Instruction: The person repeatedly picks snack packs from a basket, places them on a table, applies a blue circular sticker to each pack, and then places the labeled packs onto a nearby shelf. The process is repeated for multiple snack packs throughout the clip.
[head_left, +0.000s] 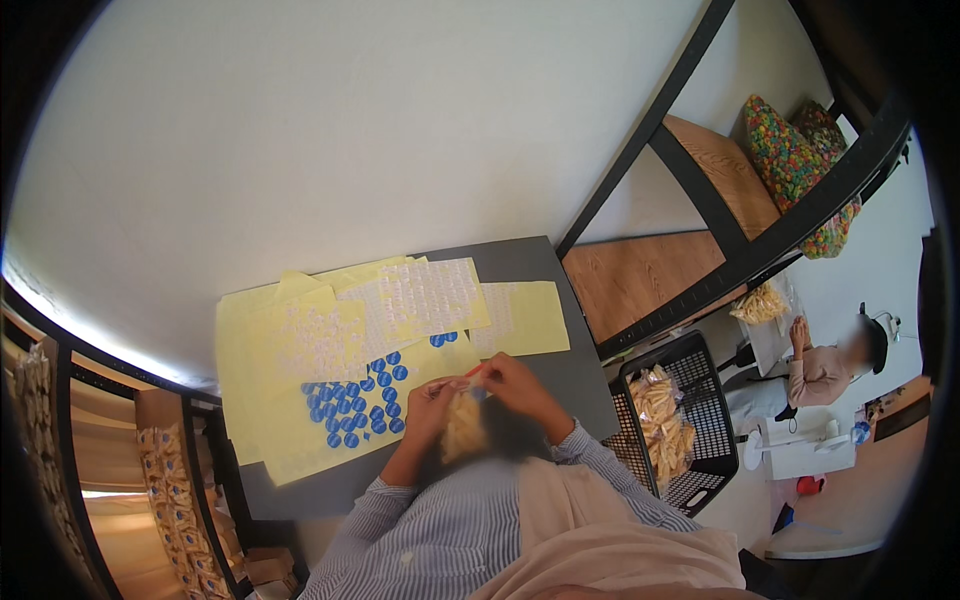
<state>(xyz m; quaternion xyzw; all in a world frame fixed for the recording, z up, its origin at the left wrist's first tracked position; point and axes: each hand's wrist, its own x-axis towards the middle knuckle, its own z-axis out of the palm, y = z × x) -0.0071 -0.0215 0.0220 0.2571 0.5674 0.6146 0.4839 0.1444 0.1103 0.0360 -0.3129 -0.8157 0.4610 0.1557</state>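
My left hand (431, 409) pinches the top of a clear plastic bag of pale snack sticks (460, 431), which hangs in front of my striped shirt. At the same end of the bag, my right hand (517, 384) has its fingers closed, and a thin red strip (475, 370) shows between the two hands. Whether that strip is wrapped around the bag I cannot tell. Just beyond my hands, a yellow backing sheet with round blue stickers (352, 409) lies on the dark grey table (536, 262). More yellow sheets carry small whitish labels (431, 296).
A black plastic crate (709, 405) with bagged snack sticks (660, 420) stands to the right. Above it is a black-framed shelf (652, 277) with bags of colourful snacks (787, 157). Packed bags (169, 495) fill shelving at left. Another person (817, 375) works at far right.
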